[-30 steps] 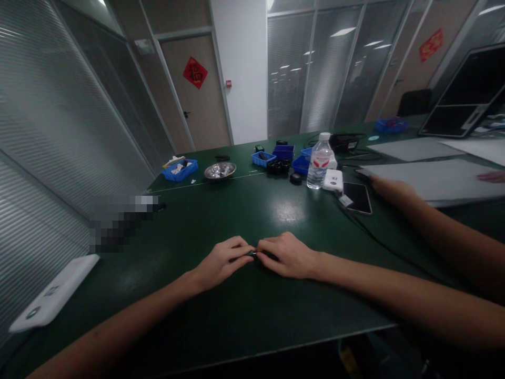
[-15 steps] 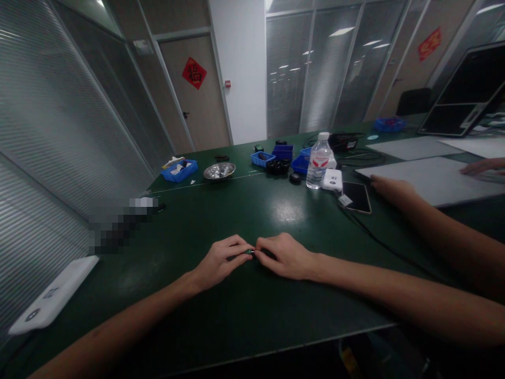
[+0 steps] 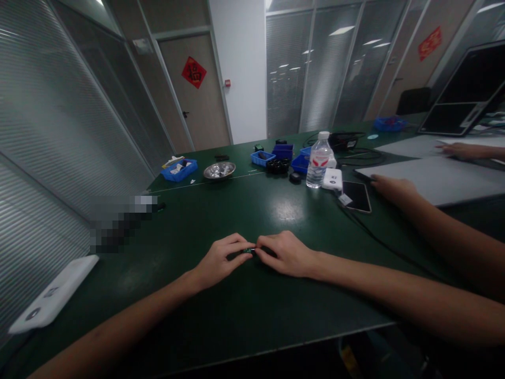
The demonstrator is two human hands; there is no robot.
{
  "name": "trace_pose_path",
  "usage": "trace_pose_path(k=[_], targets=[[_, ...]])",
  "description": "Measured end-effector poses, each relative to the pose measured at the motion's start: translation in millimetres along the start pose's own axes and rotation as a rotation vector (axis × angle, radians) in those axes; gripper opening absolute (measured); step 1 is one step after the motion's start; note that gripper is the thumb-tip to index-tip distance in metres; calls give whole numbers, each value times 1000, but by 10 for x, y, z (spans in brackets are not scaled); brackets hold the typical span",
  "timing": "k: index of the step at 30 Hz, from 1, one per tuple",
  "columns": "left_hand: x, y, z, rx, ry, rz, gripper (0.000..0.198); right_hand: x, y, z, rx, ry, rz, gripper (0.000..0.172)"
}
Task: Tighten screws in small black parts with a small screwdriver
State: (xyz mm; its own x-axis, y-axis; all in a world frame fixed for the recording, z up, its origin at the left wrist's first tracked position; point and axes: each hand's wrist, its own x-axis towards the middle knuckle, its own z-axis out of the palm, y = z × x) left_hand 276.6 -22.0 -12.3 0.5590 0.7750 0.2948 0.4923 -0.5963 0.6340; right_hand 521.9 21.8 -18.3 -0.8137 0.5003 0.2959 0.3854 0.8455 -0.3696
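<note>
Writing: the red diamond paper (image 3: 193, 72) on the left door carries one large dark character, read as 福. A second red paper (image 3: 430, 43), on the door at right, bears lighter lettering that is not legible. The water bottle (image 3: 319, 161) has a label with red, wing-like marks; its small print cannot be read. The white device (image 3: 333, 179) just beside the bottle and the white case (image 3: 53, 296) at far left both show dark markings, too blurred to make out.

Hands: the left hand (image 3: 226, 259) is bent at the fingers and grasps a small green part (image 3: 248, 251) between thumb and fingertips. The right hand (image 3: 286, 255) is curled, its thumb and forefinger pinching the right end of that part; the exact contact is partly hidden. The part sits between the two sets of fingertips, over the near middle of the green bench (image 3: 292, 316).

Surroundings: a metal dish (image 3: 220, 171) with small items in it stands farther back, near a loaded blue tray (image 3: 180, 170). At right, a co-worker's hand (image 3: 394, 188) rests at the corner of a pale sheet (image 3: 453, 181).
</note>
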Motion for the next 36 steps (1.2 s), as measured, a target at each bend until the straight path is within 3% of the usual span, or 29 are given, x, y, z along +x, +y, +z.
trace_pose_path(k=[13,27,36], targets=[[27,15,6,39,-108,-2,21,-1,-4,4,-49,-5,-44,23],[38,43,-4,52,-73,-27,33,17,-37,-59,-23,-16,5,23],[43,16,14,66,-14,-39,27,5,-6,-21,-53,-13,23,24]])
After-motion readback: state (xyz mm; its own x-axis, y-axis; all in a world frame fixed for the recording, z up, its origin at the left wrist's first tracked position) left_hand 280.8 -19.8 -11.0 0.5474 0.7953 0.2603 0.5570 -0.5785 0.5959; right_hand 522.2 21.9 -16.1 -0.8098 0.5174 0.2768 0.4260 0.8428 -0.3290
